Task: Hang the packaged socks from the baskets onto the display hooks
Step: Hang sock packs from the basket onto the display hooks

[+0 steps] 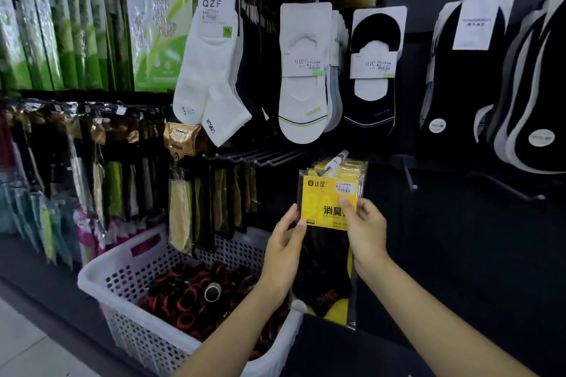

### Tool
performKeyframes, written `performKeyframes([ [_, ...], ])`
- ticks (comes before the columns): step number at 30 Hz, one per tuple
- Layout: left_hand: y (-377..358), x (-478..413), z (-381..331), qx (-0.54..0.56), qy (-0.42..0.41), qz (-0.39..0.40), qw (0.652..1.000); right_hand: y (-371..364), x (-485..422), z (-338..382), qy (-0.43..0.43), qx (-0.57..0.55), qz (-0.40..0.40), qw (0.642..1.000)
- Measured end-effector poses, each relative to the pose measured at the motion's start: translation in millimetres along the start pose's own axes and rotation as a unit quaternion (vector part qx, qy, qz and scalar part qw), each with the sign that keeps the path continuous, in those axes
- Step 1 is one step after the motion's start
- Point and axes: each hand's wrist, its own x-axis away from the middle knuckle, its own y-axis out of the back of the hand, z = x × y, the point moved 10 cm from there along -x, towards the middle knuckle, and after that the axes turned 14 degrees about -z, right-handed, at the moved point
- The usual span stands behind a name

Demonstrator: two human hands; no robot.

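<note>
A clear pack of black socks with a yellow header card [329, 202] hangs at the front of a small stack of like packs on a white-tipped display hook [337, 160]. My left hand [286, 242] pinches the pack's left edge just below the yellow card. On the other side my right hand [364, 228] pinches the card, thumb across its front. The pack's lower end hangs between my forearms. A white perforated basket [122, 278] stands below and to the left, filled with several black and orange rolled items.
Bare black hooks [260, 157] jut out left of the yellow packs, and others stick out at the right [410, 177]. White and black socks hang above, dark packaged socks to the left. Pale floor shows at the bottom left.
</note>
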Motion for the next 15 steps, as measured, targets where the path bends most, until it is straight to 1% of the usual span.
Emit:
performKeyframes([
  [3, -12, -21, 9, -0.020, 0.007, 0.002, 1.000, -2, -22, -21, -0.031, 0.026, -0.028, 0.999],
  [6, -36, -40, 16, -0.031, 0.006, 0.033, 0.999, 8, -40, -50, -0.078, 0.063, -0.069, 0.993],
  [8, -51, -49, 22, -0.046, 0.000, 0.051, 0.998, 16, -47, -54, -0.051, 0.067, -0.097, 0.992],
  [10, -55, -56, 29, -0.032, 0.003, 0.038, 0.999, 14, -47, -51, -0.015, 0.049, -0.091, 0.995],
  [12, -50, -60, 36, -0.011, 0.007, 0.009, 1.000, 9, -46, -52, -0.013, 0.024, -0.065, 0.998],
  [15, -39, -64, 42, -0.057, -0.011, -0.019, 0.998, 12, -42, -48, -0.009, -0.002, -0.038, 0.999],
])
